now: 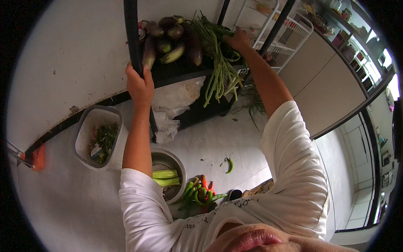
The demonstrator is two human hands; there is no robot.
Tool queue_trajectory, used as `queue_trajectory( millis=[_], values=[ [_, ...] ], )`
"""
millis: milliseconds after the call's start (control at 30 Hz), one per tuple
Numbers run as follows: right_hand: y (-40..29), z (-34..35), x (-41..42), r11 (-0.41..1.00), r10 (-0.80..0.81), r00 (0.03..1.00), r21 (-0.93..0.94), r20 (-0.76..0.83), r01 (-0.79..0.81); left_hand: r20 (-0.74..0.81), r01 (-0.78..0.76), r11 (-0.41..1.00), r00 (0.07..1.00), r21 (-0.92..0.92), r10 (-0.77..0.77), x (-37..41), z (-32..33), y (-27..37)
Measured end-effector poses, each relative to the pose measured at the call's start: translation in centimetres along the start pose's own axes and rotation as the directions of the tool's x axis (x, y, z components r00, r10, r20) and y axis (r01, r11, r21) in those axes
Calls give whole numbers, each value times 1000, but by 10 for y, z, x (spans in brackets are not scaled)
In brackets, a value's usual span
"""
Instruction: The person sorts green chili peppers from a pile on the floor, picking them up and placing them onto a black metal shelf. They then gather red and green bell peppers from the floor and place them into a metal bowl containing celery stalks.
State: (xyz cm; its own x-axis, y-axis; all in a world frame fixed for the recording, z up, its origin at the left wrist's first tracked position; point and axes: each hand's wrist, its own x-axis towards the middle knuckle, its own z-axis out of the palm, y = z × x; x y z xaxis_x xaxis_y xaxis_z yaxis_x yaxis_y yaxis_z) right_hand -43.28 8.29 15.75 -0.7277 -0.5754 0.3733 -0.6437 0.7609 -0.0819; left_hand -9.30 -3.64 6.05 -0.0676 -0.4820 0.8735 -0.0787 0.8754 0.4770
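Observation:
My left hand grips the black upright post of a metal shelf rack, close to the end of a long eggplant. Several dark eggplants lie on the rack's black upper shelf. To their right is a heap of leafy greens, whose long green stems hang over the shelf's front edge. My right hand reaches to the far right part of that heap; its fingertips are partly hidden, so whether it grasps any leaves is unclear.
Clear plastic bags sit on the lower shelf. A white bin with scraps stands at left. On the floor are a steel basin with pale green vegetable pieces, red and green peppers, and a lone green chili. A white wire rack stands right.

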Motion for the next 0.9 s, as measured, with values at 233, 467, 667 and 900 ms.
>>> queue_trajectory(
  millis=[233, 467, 667, 900],
  values=[
    [17, -13, -6, 973, -209, 969, 69, -132, 219, -25, -14, 1000, 1000, 11, 14, -3, 0, 1],
    [70, -43, -63, 911, -281, 922, 229, -267, 344, -44, -49, 996, 998, 71, 53, 3, -2, -7],
    [185, -5, -142, 796, -179, 983, 593, 35, 124, 0, -41, 992, 999, 121, 41, -12, 22, -7],
    [244, 156, -264, 869, -295, 771, 495, 565, -30, -17, 42, 994, 999, 99, -40, 1, 9, -45]
  ],
)
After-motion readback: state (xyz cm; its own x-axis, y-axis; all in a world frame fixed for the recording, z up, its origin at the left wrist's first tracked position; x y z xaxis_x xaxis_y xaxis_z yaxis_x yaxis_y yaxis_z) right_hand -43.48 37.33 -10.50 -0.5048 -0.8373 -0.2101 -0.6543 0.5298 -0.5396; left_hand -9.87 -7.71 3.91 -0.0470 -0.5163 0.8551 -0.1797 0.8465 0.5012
